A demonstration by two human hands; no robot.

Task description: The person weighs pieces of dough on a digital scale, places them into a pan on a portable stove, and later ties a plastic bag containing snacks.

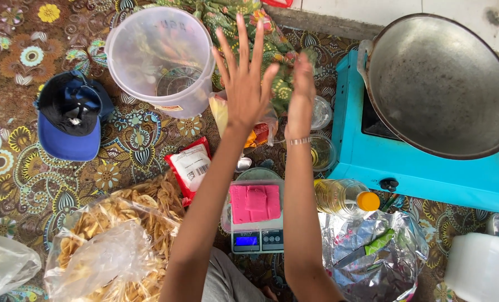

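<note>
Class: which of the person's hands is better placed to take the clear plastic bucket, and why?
Probably the left. The left hand, open with fingers spread, hovers beside the clear plastic bucket; the right hand, also open, is farther off, by the small glass bowls.

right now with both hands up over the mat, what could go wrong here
The left hand and right hand hover empty above small glass bowls; a quick drop could knock them. The oil bottle lies on its side by the scale, so it might roll or leak. The wok overhangs the blue stove and could tip.
</note>
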